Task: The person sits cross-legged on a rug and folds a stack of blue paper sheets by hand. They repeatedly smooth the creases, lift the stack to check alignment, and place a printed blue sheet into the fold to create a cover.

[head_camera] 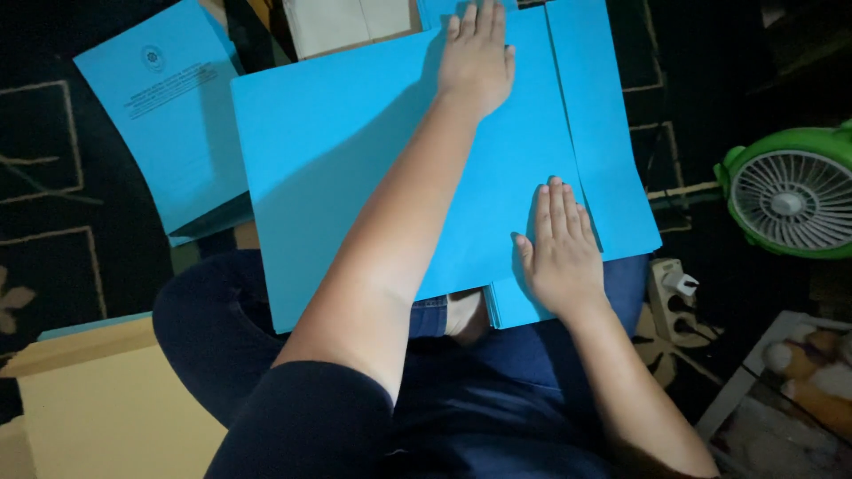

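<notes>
A large blue sheet of card lies across my lap, over a stack of more blue sheets. My left hand lies flat, fingers together, on the far edge of the top sheet. My right hand presses flat on the near right part of the sheet, next to its right edge. Neither hand grips anything. A blue printed cover lies on the dark floor at the left.
A green fan stands at the right. A white power strip with a plug lies by my right knee. A cream-coloured stack with a blue edge sits at the lower left. A brown box is at the top.
</notes>
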